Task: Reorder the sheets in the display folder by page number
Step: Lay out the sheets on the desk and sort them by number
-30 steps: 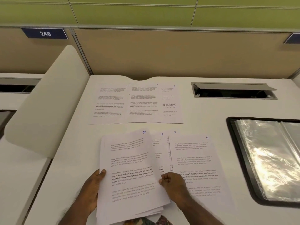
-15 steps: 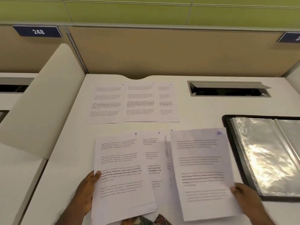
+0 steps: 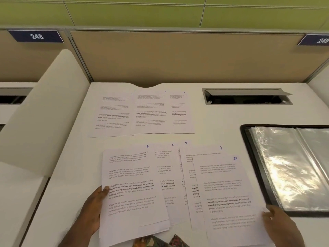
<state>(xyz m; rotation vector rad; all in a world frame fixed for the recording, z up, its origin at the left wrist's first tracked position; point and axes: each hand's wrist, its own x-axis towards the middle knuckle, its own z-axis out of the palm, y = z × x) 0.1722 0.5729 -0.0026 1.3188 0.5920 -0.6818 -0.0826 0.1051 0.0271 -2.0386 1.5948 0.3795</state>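
Observation:
My left hand grips a small stack of printed sheets, thumb on top; the top sheet is numbered 5. Sheets 6 and 7 lie fanned beside it on the desk. Sheet 9 lies to their right, with sheet 10 laid over it. My right hand pinches sheet 10 at its lower right edge. Three sheets lie in a row at the back of the desk. The open black display folder with shiny plastic sleeves lies at the right.
A white curved divider borders the desk on the left. A grey cable hatch is open at the back right. A tan partition closes the back. Patterned cloth shows at the near edge.
My right hand took sheet 10 off the stack in my left hand, carried it right and laid it over sheet 9. Sheet 5 now tops the held stack.

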